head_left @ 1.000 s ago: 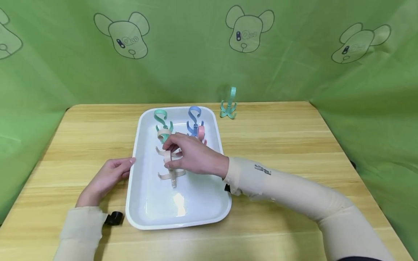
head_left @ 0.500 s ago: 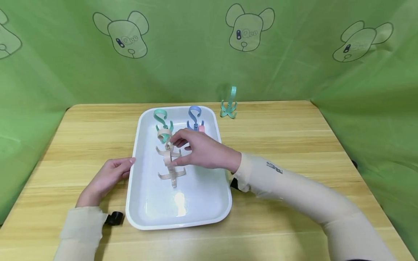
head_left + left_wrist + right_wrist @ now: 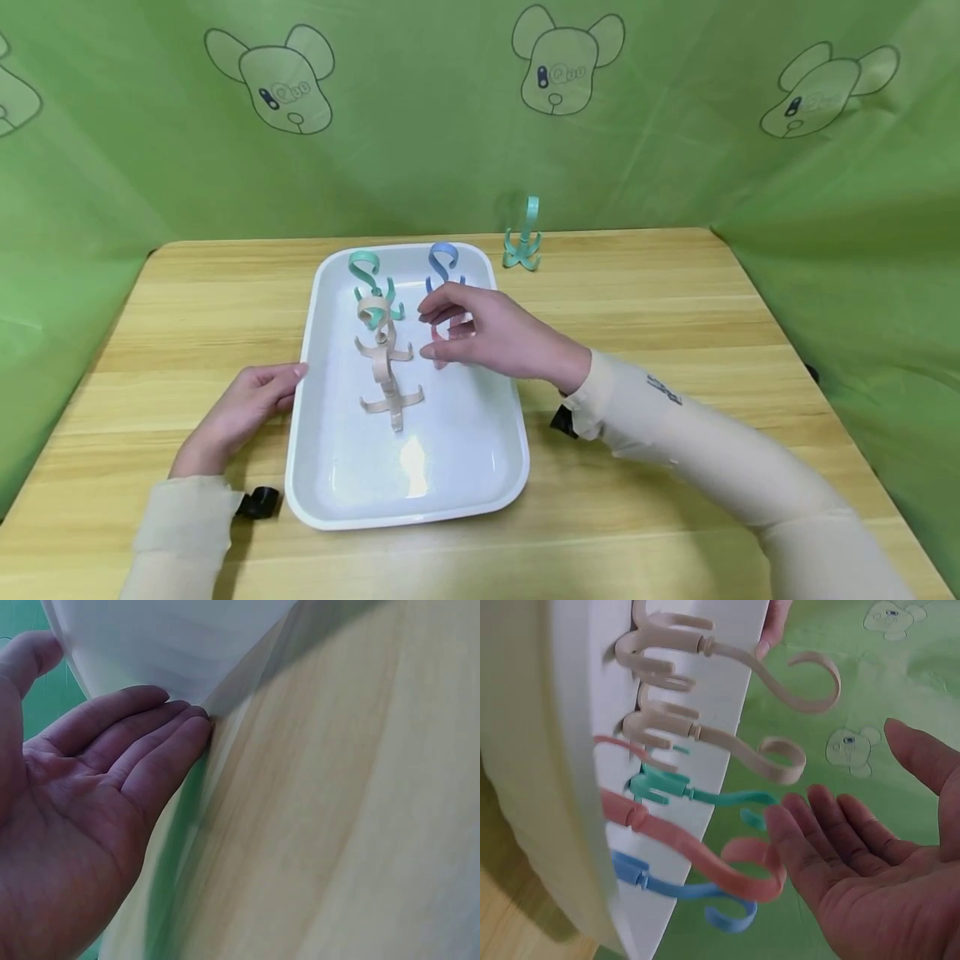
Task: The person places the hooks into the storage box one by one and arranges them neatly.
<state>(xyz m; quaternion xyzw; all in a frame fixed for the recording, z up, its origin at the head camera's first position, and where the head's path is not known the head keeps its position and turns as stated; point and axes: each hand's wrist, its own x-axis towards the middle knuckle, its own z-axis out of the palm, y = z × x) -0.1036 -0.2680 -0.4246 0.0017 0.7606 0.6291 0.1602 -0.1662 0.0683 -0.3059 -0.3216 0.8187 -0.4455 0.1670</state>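
Note:
My left hand holds the white tray at its left side. The thumb lies on the rim and nearly straight fingers rest against the outer wall, as the left wrist view shows. Above the tray, my right hand is held open and empty beside a pink rotating hook hanger, mostly hidden behind it in the head view. Two beige hook hangers stand upright in the tray, one behind the other. Behind them are a teal hook hanger and a blue one.
Another teal hook hanger stands on the wooden table behind the tray's right corner, near the back edge. Green cloth printed with mouse heads surrounds the table.
My right hand has left the nearer beige hook hanger and moved right, to beside the pink one. The beige hanger stays upright in the tray. My left hand keeps its place.

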